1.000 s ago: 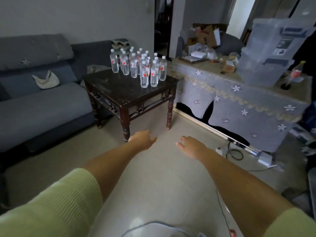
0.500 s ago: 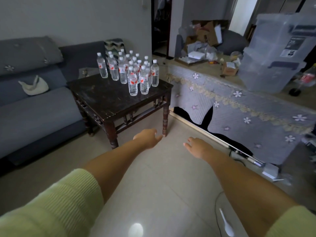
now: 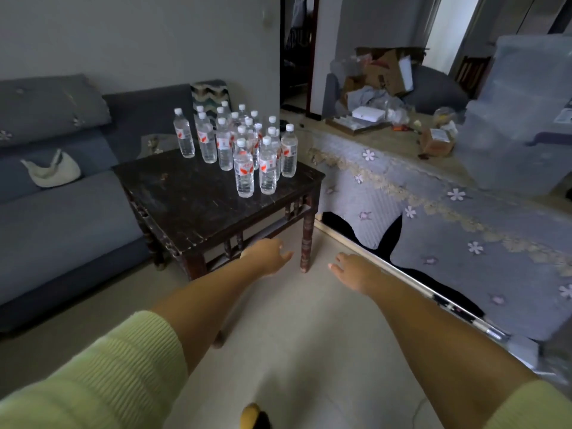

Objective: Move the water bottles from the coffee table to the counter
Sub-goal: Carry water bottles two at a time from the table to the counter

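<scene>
Living room, dark coffee table [image 3: 198, 199] centre: water bottles [image 3: 244, 147] all clustered on it. Counter [image 3: 402, 147] right of table, bottle-free. Left hand [image 3: 267, 255], right hand [image 3: 351, 270] below table edge, relaxed, empty.

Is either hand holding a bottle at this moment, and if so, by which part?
Nothing is held. The left hand and right hand reach forward empty, fingers relaxed, short of the water bottles standing on the coffee table.
</scene>
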